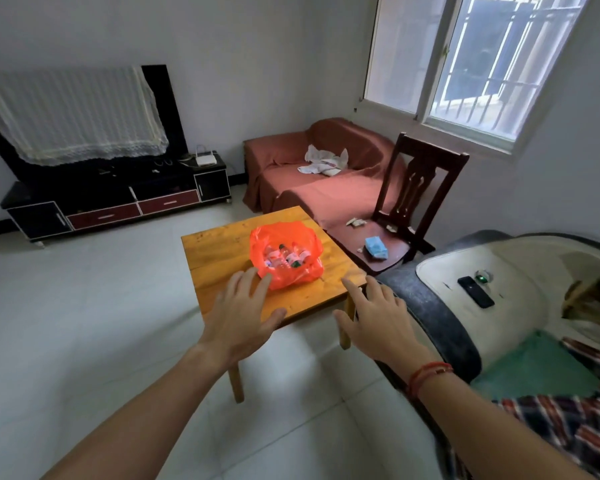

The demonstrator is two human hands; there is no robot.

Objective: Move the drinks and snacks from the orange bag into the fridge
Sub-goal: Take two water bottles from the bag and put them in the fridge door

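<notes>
An orange plastic bag (288, 252) lies open on a small wooden table (215, 258). Inside it I see several small bottles (284, 257) with white labels and dark caps. My left hand (241, 315) is stretched out with spread fingers, its fingertips just short of the bag's near left edge. My right hand (374, 318) is also spread flat, over the table's near right corner, to the right of the bag. Neither hand holds anything. No fridge is in view.
A dark wooden chair (406, 216) with a blue packet stands right of the table. A red-covered sofa (319, 168) sits behind it. A black TV cabinet (118, 199) lines the far wall. A grey-and-white sofa arm (465, 292) with a remote is close on my right.
</notes>
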